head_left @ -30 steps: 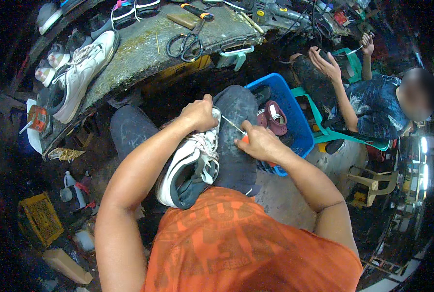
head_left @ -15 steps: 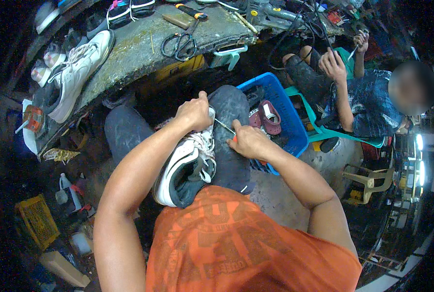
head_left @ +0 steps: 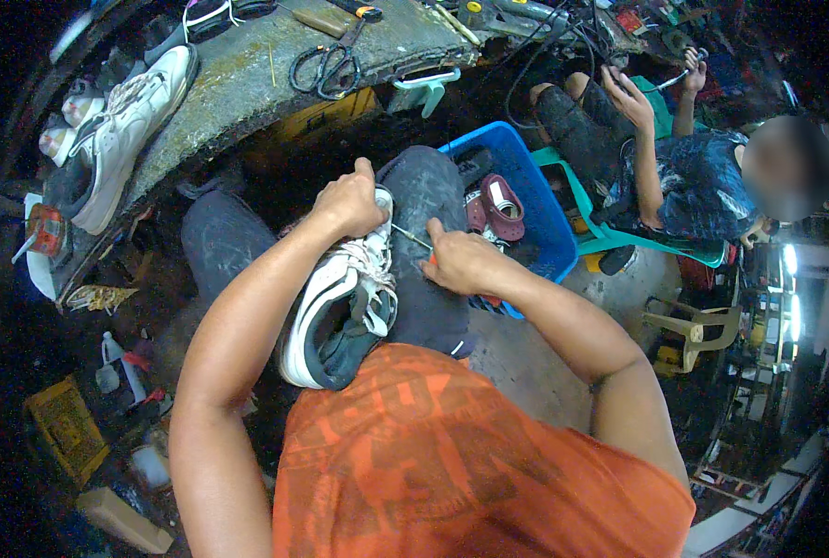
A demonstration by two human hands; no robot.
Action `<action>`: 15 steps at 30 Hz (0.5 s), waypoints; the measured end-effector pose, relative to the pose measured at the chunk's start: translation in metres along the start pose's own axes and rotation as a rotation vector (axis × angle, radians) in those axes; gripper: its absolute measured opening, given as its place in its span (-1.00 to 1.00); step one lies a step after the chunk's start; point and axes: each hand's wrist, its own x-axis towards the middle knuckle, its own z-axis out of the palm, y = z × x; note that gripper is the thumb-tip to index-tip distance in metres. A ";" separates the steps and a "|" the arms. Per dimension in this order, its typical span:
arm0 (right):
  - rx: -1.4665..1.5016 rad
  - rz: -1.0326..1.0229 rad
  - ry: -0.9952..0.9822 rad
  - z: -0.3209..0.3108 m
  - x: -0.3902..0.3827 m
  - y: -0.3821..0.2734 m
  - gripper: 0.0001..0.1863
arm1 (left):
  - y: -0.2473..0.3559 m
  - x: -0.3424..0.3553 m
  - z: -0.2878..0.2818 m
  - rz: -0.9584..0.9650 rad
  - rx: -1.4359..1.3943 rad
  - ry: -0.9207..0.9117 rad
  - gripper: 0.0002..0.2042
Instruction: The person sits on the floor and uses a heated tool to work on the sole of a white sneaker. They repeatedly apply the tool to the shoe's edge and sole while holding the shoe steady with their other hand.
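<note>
A white sneaker [head_left: 299, 332] with a dark lining lies across my lap, its toe pointing away from me and its opening near my orange shirt. My left hand [head_left: 347, 205] is closed over the toe end, gripping it from the left. On the other side, my right hand [head_left: 467, 264] is closed around the orange handle of an awl-like tool. Its thin metal shaft [head_left: 412, 236] points left to the shoe's front edge. Whether the tip is in the shoe or only against it, I cannot tell.
Ahead stands a worktop [head_left: 238, 84] with scissors [head_left: 326, 71] and another white sneaker [head_left: 133, 130]. A blue basket [head_left: 563, 209] beside my right knee holds maroon clogs [head_left: 503, 209]. Farther right, another person [head_left: 689, 181] sits holding a thin tool, near a beige plastic chair [head_left: 694, 325].
The whole view has shifted slightly, so the scene sits farther up and left. My hands keep nearly the same hold on the sneaker and tool. The other person's hands have moved a little.
</note>
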 end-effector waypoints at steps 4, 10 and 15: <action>0.006 0.013 -0.015 0.002 0.002 0.001 -0.37 | -0.004 0.002 0.002 -0.010 -0.009 -0.017 -0.34; 0.036 -0.003 0.011 0.000 0.001 0.000 -0.37 | -0.008 0.003 0.003 -0.019 -0.035 0.026 -0.34; 0.058 0.018 -0.011 0.001 0.000 -0.002 -0.39 | -0.005 -0.001 -0.001 -0.021 -0.048 0.004 -0.33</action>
